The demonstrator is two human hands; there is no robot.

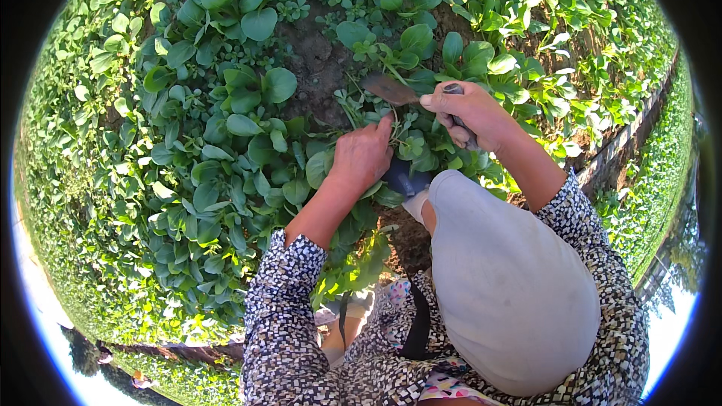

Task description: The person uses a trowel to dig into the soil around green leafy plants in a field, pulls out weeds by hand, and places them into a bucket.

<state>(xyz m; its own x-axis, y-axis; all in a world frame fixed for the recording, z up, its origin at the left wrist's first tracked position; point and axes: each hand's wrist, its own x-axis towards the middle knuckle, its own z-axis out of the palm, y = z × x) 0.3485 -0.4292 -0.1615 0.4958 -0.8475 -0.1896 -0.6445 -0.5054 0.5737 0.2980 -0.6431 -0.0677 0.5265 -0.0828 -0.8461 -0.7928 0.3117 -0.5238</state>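
My right hand (470, 114) is closed round the dark handle of a small trowel. The trowel's flat, rusty brown blade (389, 89) points left, low among the leaves by a patch of bare soil (316, 68). Just below the blade, my left hand (363, 154) reaches into the plants with its fingers drawn together. Thin green stems (397, 129) stand beside its fingertips; what lies between them is hidden. Broad-leaved green plants (244, 98) crowd round both hands, with small-leaved sprigs (353, 105) among them.
My bent knee in pale cloth (515, 278) rises close below my right hand. A dark shoe (406, 178) rests among the leaves near my left wrist. Dense leafy rows (98, 143) spread to the left. A raised bed edge (624, 143) runs along the right.
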